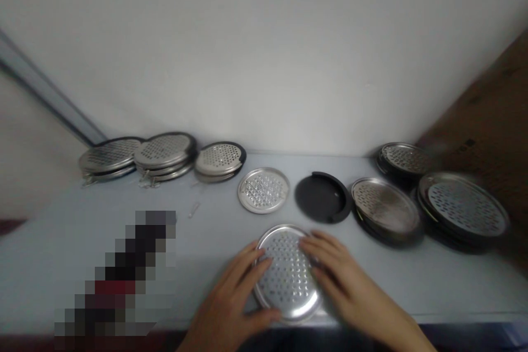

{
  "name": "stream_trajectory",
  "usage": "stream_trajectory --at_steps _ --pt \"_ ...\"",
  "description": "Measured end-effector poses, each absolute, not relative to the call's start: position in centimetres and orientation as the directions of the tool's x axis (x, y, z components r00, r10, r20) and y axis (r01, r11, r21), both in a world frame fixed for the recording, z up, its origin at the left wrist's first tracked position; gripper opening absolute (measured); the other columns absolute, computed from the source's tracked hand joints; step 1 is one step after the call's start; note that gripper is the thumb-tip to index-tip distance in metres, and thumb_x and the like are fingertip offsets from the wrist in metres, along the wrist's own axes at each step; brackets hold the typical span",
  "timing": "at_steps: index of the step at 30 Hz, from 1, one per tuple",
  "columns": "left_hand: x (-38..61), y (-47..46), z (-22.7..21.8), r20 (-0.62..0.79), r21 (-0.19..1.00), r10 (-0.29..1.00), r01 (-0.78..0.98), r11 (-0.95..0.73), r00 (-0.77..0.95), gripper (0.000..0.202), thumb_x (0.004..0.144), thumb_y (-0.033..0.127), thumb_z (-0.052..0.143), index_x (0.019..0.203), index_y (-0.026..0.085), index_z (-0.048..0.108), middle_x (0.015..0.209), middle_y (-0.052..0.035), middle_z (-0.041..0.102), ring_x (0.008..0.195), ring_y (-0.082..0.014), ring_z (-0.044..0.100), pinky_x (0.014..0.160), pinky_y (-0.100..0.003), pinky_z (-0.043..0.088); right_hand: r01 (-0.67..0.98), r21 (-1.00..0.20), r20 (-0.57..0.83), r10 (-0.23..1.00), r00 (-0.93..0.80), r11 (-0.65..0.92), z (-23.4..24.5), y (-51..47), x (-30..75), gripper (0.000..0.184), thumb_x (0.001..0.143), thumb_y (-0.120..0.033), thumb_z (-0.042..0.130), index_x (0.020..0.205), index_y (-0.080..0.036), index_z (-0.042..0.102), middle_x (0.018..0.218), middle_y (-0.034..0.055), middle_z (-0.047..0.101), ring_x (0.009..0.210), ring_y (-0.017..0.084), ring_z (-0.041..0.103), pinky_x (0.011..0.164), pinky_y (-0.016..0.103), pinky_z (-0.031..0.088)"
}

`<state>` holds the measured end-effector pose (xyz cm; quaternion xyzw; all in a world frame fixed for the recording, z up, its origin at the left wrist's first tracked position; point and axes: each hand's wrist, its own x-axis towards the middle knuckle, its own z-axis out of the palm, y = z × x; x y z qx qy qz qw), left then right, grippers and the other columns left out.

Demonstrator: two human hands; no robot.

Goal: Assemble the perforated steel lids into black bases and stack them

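Note:
A round perforated steel plate lies near the front edge of the pale table. My left hand grips its left rim, fingers over the top and thumb under the near edge. My right hand rests on its right side, fingers curled over the rim. Just behind it lie a smaller perforated steel disc and a black round tray.
Stacks of perforated steel plates stand at the back left and at the right. A paper clip lies on the table. A pixelated dark patch sits front left. A brown panel stands at right.

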<state>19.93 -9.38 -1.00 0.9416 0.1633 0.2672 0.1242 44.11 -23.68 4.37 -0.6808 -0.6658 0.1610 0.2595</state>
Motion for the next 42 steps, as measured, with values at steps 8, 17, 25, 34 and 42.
stream_trajectory --at_steps 8,17,25,34,42 --pt "20.4 -8.6 0.0 0.436 0.271 0.381 0.285 -0.919 0.816 0.060 0.092 0.051 0.064 0.145 0.026 0.050 0.141 -0.0076 0.063 0.133 -0.0284 0.056 0.102 -0.043 0.056 0.806 -0.592 0.118 0.990 0.078 0.007 3.5 -24.8 44.2 0.053 0.098 -0.019 0.050 0.150 -0.028 0.045 0.158 0.0060 0.043 0.150 0.027 0.034 0.119 0.057 0.036" --pt "26.6 -3.7 5.4 0.272 0.087 0.524 0.522 -0.849 0.807 0.022 0.091 0.010 0.063 0.110 0.017 0.072 0.113 -0.0099 0.073 0.105 -0.0302 0.066 0.089 -0.048 0.056 0.888 -0.454 0.433 0.891 0.139 0.082 1.6 -24.8 43.5 0.043 0.097 -0.025 0.056 0.140 -0.023 0.051 0.140 0.0120 0.058 0.134 0.027 0.052 0.109 0.043 0.052" --pt "27.8 -3.2 4.8 0.225 0.098 0.459 0.448 -0.888 0.860 0.015 0.097 0.011 0.055 0.093 0.016 0.068 0.095 -0.0073 0.071 0.090 -0.0247 0.069 0.078 -0.037 0.057 0.891 -0.432 0.525 0.842 0.121 0.141 0.7 -24.7 43.9 0.030 0.096 -0.023 0.058 0.126 -0.022 0.059 0.120 0.0106 0.067 0.111 0.024 0.065 0.095 0.034 0.059" --pt "21.4 -5.3 7.8 0.635 0.332 0.498 0.374 -0.866 0.590 0.010 0.098 0.019 0.054 0.095 0.020 0.063 0.084 -0.0007 0.068 0.076 -0.0142 0.066 0.074 -0.023 0.050 0.908 -0.390 0.564 0.819 0.102 0.155 0.9 -24.8 44.0 0.024 0.097 -0.024 0.056 0.120 -0.022 0.062 0.113 0.0098 0.070 0.103 0.023 0.068 0.089 0.033 0.060" --pt "19.5 -3.8 7.8 0.313 0.852 0.916 0.354 -0.387 0.250 0.028 0.084 0.046 0.066 0.086 0.018 0.068 0.061 0.0017 0.062 0.053 -0.0139 0.055 0.051 -0.023 0.044 0.926 -0.328 0.617 0.785 0.059 0.188 1.4 -24.3 44.0 0.018 0.100 -0.027 0.053 0.112 -0.021 0.064 0.105 0.0095 0.072 0.097 0.021 0.071 0.084 0.030 0.062"
